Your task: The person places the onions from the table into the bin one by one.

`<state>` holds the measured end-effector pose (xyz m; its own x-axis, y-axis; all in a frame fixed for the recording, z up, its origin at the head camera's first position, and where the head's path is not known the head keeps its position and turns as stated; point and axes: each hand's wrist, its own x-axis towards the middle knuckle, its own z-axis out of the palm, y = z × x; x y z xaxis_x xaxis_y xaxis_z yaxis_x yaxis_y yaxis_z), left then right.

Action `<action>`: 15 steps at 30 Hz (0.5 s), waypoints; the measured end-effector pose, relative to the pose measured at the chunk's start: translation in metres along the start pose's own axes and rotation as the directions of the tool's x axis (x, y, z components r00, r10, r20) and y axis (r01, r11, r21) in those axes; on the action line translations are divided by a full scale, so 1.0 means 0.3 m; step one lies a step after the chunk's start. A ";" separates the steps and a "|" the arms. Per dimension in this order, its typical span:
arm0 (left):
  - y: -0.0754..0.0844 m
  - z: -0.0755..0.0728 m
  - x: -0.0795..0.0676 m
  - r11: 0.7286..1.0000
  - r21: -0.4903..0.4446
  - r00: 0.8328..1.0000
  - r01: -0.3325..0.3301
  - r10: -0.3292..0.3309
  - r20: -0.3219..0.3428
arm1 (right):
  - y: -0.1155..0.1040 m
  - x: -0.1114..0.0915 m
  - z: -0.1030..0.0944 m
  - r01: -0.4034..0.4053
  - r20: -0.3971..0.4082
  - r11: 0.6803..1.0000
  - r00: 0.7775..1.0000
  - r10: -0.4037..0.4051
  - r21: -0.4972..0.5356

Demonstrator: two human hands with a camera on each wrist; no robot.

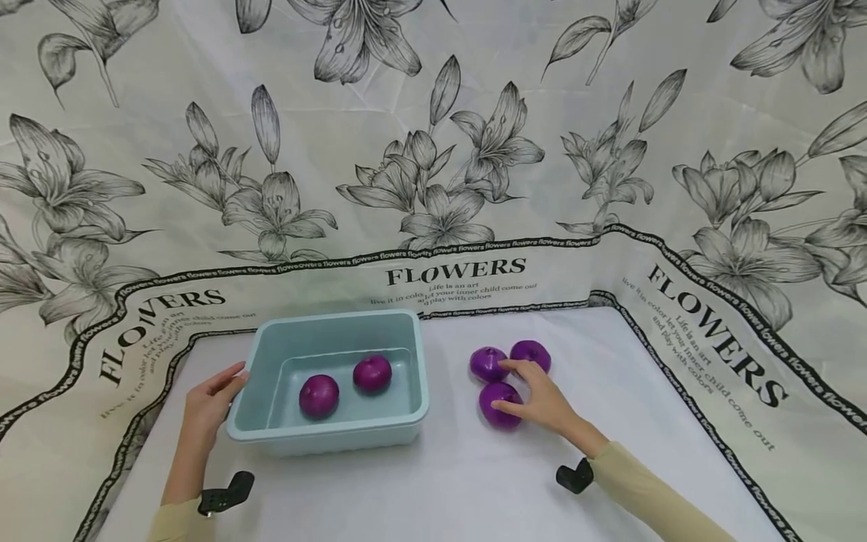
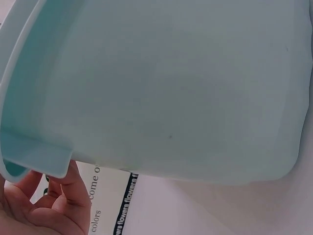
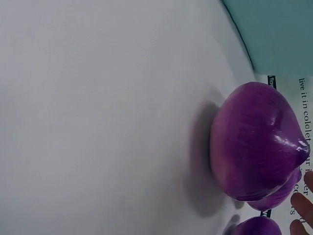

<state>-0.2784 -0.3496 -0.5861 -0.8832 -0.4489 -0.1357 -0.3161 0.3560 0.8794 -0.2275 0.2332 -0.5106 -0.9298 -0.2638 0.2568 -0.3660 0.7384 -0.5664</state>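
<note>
A light blue plastic tub point(image 1: 332, 444) stands at centre left, with two purple onions inside: one nearer point(image 1: 318, 397), one to its right point(image 1: 372, 374). My left hand point(image 1: 210, 403) holds the tub's left rim; the left wrist view shows its fingers point(image 2: 73, 196) curled at the rim. Three more onions sit close together on the table right of the tub: a front one point(image 1: 496, 412), a back left one point(image 1: 485, 364) and a back right one point(image 1: 530, 352). Over them reaches my right hand point(image 1: 545, 406), thumb and fingers spread apart. Whether it touches an onion I cannot tell.
White cloth covers the table point(image 1: 447, 489). A flower-printed curtain point(image 1: 474, 188) with a black lettered border rises behind and at both sides. Each wrist carries a black camera mount, one on the left point(image 1: 226, 493) and one on the right point(image 1: 574, 476).
</note>
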 end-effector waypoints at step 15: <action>0.062 -0.033 -0.059 0.999 -0.017 0.998 0.028 -0.027 0.064 | 0.037 -0.022 0.033 -0.034 0.035 0.998 0.999 0.033 0.046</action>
<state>-0.2652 -0.3430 -0.5628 -0.8950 -0.4045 -0.1881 -0.3344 0.3293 0.8830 -0.2258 0.2371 -0.5264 -0.9421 -0.2611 0.2104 -0.3352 0.7177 -0.6104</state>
